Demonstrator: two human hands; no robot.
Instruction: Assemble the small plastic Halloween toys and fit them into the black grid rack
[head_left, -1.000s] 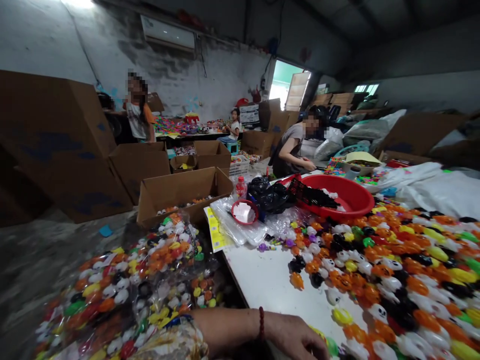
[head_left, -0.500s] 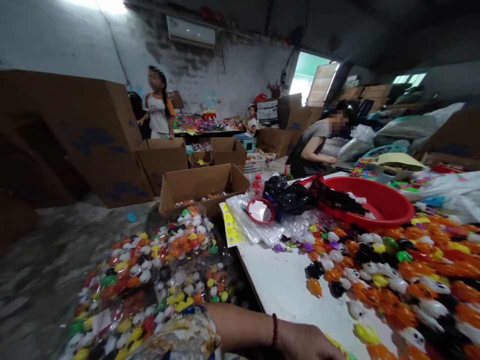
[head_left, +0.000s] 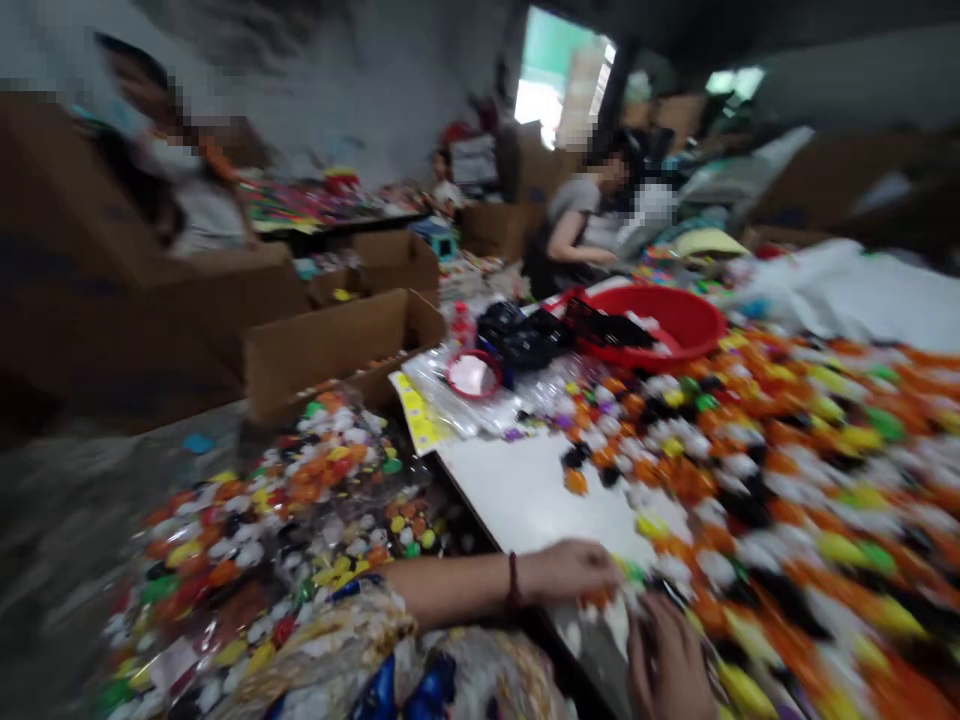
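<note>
Head view, blurred: left hand (head_left: 574, 571) curled, right hand (head_left: 673, 655) half-bent; whether either grips anything is too smeared to tell. Small colourful toys (head_left: 840, 548) spread beyond and right of the fingers; a hasty sweep could spill some off the white table (head_left: 525, 500).

The bottom edge crops the right hand (head_left: 673, 660); toys (head_left: 840, 548) blur.

Behind the left grip (head_left: 574, 571), a narrow dark-red bracelet (head_left: 513, 580) is worn; farther back, a cream, ochre and blue patterned cloth sleeve (head_left: 352, 640).
</note>
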